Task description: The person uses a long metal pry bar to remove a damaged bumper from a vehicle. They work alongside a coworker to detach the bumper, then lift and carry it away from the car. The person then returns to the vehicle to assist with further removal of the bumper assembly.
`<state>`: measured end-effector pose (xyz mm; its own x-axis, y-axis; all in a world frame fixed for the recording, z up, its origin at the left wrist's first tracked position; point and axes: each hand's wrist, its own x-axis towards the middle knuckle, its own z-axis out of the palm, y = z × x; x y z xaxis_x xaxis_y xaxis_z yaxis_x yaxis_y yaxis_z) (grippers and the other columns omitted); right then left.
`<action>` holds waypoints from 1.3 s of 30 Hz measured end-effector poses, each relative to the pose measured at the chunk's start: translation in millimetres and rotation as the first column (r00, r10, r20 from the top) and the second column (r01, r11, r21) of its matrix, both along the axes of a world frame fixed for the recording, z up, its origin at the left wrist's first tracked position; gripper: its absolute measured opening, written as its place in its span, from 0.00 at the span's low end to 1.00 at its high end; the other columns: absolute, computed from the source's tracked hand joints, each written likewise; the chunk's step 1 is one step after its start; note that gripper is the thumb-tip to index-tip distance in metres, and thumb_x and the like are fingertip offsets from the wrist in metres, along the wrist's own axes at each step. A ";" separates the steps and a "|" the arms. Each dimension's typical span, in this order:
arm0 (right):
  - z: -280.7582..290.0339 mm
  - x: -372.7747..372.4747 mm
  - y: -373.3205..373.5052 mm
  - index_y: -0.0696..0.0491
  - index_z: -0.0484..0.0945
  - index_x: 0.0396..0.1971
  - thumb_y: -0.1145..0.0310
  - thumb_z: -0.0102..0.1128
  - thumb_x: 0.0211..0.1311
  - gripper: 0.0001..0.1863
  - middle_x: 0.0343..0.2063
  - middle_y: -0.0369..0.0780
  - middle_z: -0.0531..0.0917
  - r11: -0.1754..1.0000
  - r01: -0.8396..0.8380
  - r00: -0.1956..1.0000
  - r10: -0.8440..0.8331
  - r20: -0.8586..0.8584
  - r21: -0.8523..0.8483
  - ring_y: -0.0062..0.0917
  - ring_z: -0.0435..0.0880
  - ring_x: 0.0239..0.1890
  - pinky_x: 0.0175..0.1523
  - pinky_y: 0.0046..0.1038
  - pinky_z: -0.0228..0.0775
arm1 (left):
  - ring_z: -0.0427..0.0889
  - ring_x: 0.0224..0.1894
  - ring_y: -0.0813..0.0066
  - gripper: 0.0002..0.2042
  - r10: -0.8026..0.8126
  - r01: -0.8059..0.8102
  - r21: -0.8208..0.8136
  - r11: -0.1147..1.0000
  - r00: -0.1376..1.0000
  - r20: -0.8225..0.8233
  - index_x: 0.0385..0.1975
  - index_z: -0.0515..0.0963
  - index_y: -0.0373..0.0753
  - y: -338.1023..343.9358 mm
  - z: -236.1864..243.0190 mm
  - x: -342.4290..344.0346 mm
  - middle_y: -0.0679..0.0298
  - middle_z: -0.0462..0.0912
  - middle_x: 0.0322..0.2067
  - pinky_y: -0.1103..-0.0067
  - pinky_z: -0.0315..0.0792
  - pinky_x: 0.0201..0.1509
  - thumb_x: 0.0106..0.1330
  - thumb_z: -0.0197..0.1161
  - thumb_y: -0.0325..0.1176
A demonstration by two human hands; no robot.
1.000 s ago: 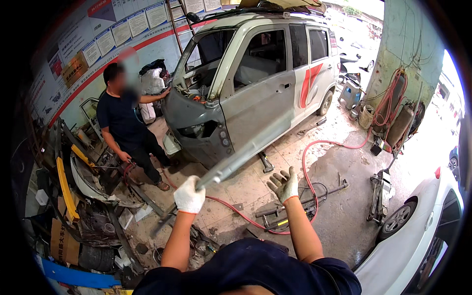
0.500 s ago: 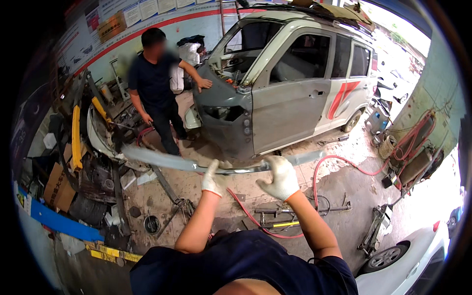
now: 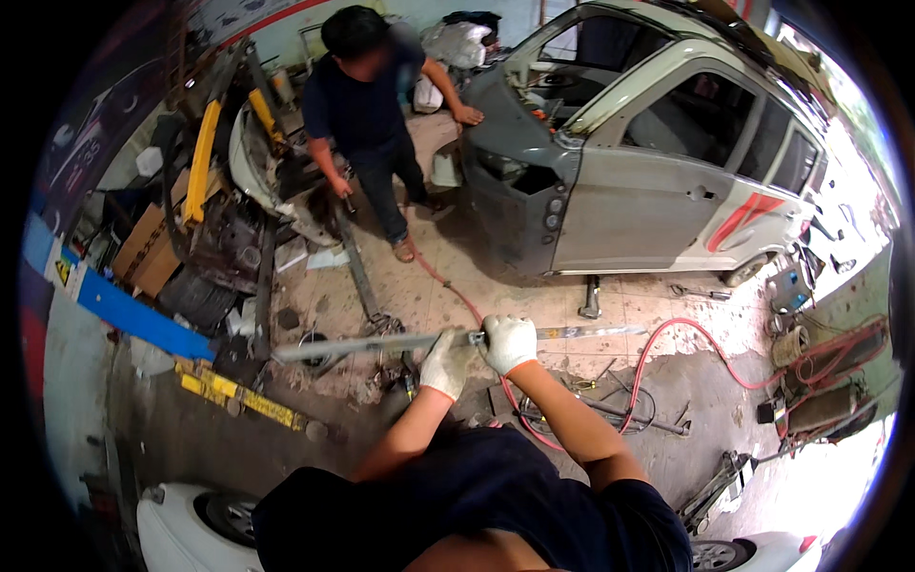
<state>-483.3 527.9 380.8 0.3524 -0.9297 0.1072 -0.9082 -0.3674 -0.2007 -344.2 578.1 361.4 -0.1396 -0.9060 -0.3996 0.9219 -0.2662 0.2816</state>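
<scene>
Two hands are at work in the middle of the frame, and each one wears a white knitted glove with an orange edge at the wrist. The left hand [image 3: 444, 367] is curled around one long, narrow strip of grey metal [image 3: 367, 346], and the right hand [image 3: 511, 345] is closed in a fist upon the same strip, just beside the left. The strip lies almost level across the centre; its surface is smooth, and its left end is blurred.

Below the right hand, one red rubber hose [image 3: 686, 324] makes a loop and runs to the right side of the frame. The floor [image 3: 519, 294] under it has pale, worn tiles, which become dark and rough lower down.

In the upper right stands one car with grey and white panels [image 3: 634, 210], the grey ones matt, and with a red painted mark near its rear. One co-worker in a dark blue shirt [image 3: 357, 105], upper centre-left, rests one hand on its front.

At the left I count two upright yellow bars [image 3: 202, 162], one brown cardboard box [image 3: 148, 250], one flat blue beam [image 3: 143, 310] and one yellow beam with dark marks [image 3: 238, 396], lying low.
</scene>
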 end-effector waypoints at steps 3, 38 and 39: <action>-26.5 16.1 -5.6 0.52 0.77 0.29 0.57 0.60 0.48 0.14 0.27 0.47 0.82 0.994 -0.028 0.951 -0.006 0.310 0.108 0.41 0.82 0.35 0.44 0.42 0.70 | 0.77 0.44 0.71 0.09 0.289 -0.152 -0.258 0.954 0.692 0.662 0.39 0.71 0.37 -6.8 -2.0 -2.2 0.62 0.78 0.37 0.76 0.70 0.51 0.62 0.62 0.30; 69.2 35.1 -110.9 0.43 0.82 0.37 0.66 0.50 0.61 0.11 0.37 0.35 0.85 0.983 -0.181 0.875 0.145 -0.463 -0.035 0.27 0.81 0.44 0.51 0.36 0.60 | 0.79 0.42 0.60 0.16 0.490 0.622 0.461 0.633 -0.782 0.384 0.47 0.75 0.43 -173.4 -11.9 -66.3 0.58 0.81 0.41 0.68 0.71 0.48 0.63 0.50 0.41; 59.9 31.6 -112.5 0.45 0.81 0.32 0.68 0.52 0.57 0.08 0.31 0.36 0.85 0.988 -0.146 0.920 0.115 -0.375 -0.055 0.28 0.83 0.39 0.46 0.35 0.63 | 0.79 0.43 0.60 0.16 0.464 0.623 0.438 0.648 -0.779 0.422 0.47 0.75 0.43 -175.5 -24.6 -69.4 0.58 0.81 0.41 0.68 0.71 0.48 0.64 0.50 0.42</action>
